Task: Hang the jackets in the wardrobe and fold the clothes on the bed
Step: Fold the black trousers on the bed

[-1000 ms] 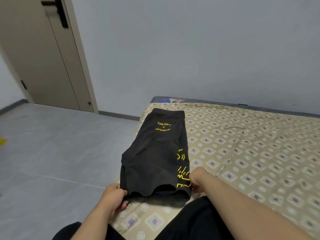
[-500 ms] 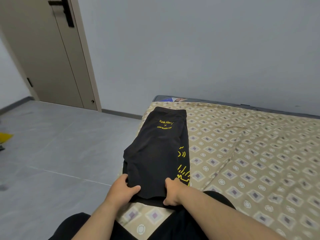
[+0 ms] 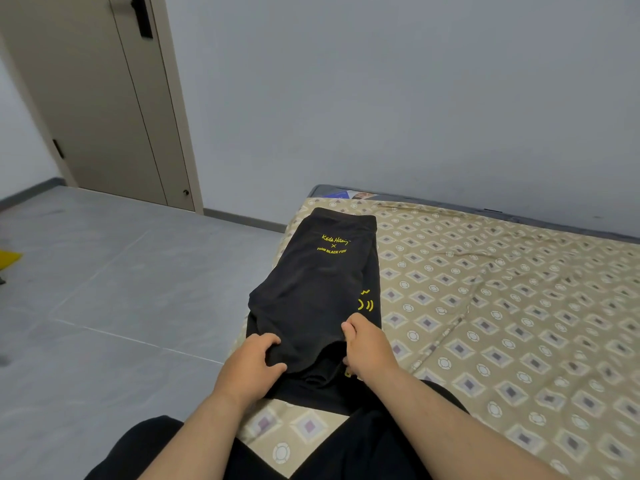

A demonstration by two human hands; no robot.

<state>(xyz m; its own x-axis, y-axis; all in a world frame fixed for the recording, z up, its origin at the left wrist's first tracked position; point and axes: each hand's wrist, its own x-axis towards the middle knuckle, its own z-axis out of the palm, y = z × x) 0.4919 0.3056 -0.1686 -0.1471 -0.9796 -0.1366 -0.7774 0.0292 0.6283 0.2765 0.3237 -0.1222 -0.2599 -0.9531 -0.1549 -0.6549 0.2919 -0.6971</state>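
A black garment [image 3: 311, 289] with yellow print lies folded lengthwise on the near left corner of the bed [image 3: 502, 306]. Its near hem is lifted off the sheet. My left hand [image 3: 254, 363] grips the hem's left corner, thumb on top of the cloth. At the hem's right corner, my right hand [image 3: 369, 348] pinches the cloth with curled fingers. Both hands hold the hem bunched a little way up over the garment's lower part.
The bed's patterned beige sheet stretches away to the right. Grey tiled floor [image 3: 121, 306] lies left of the bed. A closed beige door [image 3: 104, 98] stands at the back left, and a small yellow object [image 3: 8, 259] sits at the left edge.
Both hands have taken hold of the near hem and carried it up and away from me, folding it over the garment. The camera has moved closer.
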